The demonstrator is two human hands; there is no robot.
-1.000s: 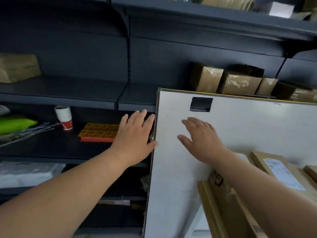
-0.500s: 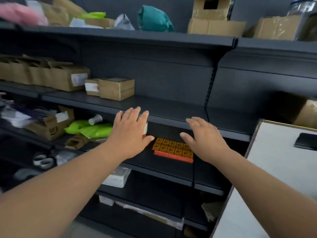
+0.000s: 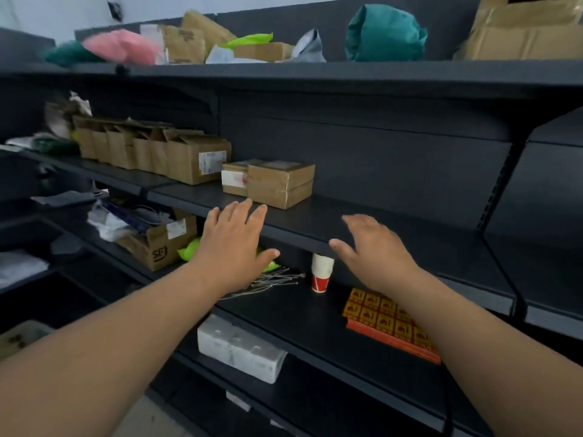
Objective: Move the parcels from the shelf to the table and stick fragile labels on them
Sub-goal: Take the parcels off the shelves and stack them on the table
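Observation:
Two small brown cardboard parcels sit side by side on the dark middle shelf (image 3: 362,222): a taped one (image 3: 280,184) and, to its left, a smaller one with a white label (image 3: 234,179). My left hand (image 3: 233,244) is stretched out with straight fingers just below and in front of these parcels, holding nothing. My right hand (image 3: 372,250) is out in front of the same shelf edge further right, fingers relaxed and empty. A sheet of orange fragile labels (image 3: 388,323) lies on the shelf below, under my right forearm.
A row of open brown boxes (image 3: 151,149) stands left on the middle shelf. A red and white paper cup (image 3: 321,272), loose cable ties (image 3: 268,282), a green bag and an SF box (image 3: 157,247) are on the lower shelf. Bags and cartons fill the top shelf.
The view has swung left, away from the white table, to the shelves. Both hands have stayed outstretched and empty and are now nearer the two small parcels.

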